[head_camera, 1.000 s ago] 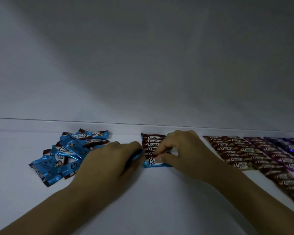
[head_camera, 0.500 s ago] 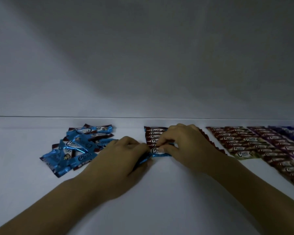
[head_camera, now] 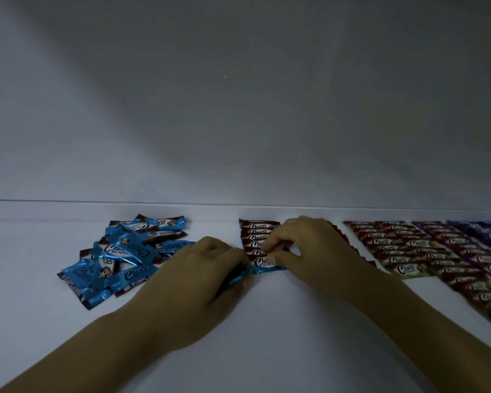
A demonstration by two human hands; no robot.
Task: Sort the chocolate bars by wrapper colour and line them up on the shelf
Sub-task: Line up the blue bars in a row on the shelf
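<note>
The left hand (head_camera: 193,282) and right hand (head_camera: 315,248) still pinch the newest blue bar (head_camera: 268,268) in curled fingers (head_camera: 277,241), now seemingly snug against its row (head_camera: 255,232); the blue pile (head_camera: 119,259) waits.

blue bars (head_camera: 125,256): glossy crinkled foil wrappers | shelf (head_camera: 267,336): smooth matt white | wall (head_camera: 238,109): matt
</note>
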